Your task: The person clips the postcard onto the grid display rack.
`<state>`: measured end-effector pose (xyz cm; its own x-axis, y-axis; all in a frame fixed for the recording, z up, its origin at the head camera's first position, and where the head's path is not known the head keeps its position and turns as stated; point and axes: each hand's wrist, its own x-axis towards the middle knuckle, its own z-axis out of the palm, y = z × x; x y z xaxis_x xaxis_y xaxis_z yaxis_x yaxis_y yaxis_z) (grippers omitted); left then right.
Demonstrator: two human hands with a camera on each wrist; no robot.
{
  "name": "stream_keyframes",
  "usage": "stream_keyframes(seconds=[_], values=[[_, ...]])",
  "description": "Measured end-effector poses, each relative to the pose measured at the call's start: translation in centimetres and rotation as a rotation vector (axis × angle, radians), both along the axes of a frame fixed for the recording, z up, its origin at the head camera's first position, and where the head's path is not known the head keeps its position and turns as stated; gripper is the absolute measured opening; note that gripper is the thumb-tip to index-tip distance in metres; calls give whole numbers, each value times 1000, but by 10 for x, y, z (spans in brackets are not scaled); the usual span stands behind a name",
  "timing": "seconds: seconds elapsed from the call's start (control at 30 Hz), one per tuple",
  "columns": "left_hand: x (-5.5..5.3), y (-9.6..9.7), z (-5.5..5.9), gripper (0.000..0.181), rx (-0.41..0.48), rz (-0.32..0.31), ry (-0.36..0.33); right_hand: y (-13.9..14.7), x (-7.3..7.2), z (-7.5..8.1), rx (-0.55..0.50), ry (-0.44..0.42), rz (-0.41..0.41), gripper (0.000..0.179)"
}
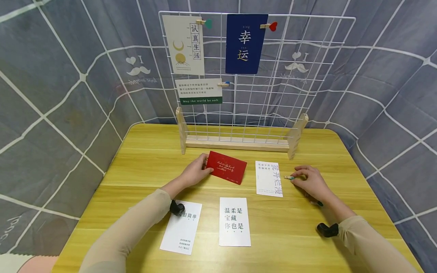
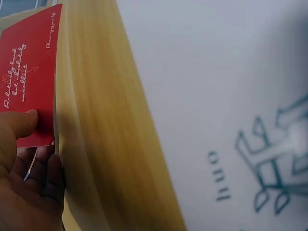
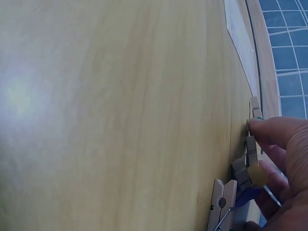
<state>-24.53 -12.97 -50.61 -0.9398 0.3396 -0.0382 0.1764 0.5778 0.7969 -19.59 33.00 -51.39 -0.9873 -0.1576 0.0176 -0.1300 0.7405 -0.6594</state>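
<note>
My left hand [image 1: 195, 172] pinches the left end of a red card [image 1: 228, 167] with white script. In the left wrist view the thumb lies on the card's face and the fingers are behind it. My right hand [image 1: 311, 185] holds a small wooden clothespin [image 1: 289, 177] between thumb and fingertips, just right of a white card [image 1: 269, 179] with purple characters. Under that hand, the right wrist view shows several more clothespins, one [image 3: 222, 204] standing out in front and one with a yellow decoration [image 3: 257, 175]. The palm partly hides them.
A white wire grid rack [image 1: 239, 129] on wooden feet stands at the table's back. Clipped on it are a moon card [image 1: 184, 45], a dark blue card [image 1: 246, 43] and a green-edged card [image 1: 199, 91]. Two white cards [image 1: 235, 222] [image 1: 181, 231] lie near the front.
</note>
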Motion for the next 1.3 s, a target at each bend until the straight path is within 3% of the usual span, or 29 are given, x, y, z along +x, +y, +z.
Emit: stream_keyframes(seconds=[0.2,0.37,0.53,0.73,0.97,1.3], values=[[-3,1,4,23,158,-8,-85,2,1,3,-29,3,0,23],[-4,3,9,18,270,16,-167,5,1,10,-95,-16,0,28],[-8,11,16,26,379,45,-193,9,-1,26,-137,-33,-36,37],[-15,27,30,38,510,57,-212,13,-7,54,-131,60,-54,36],[-22,49,61,35,629,22,-168,18,-20,91,-169,116,-106,45],[-32,77,103,30,734,63,-24,13,-35,154,-184,202,-154,48]])
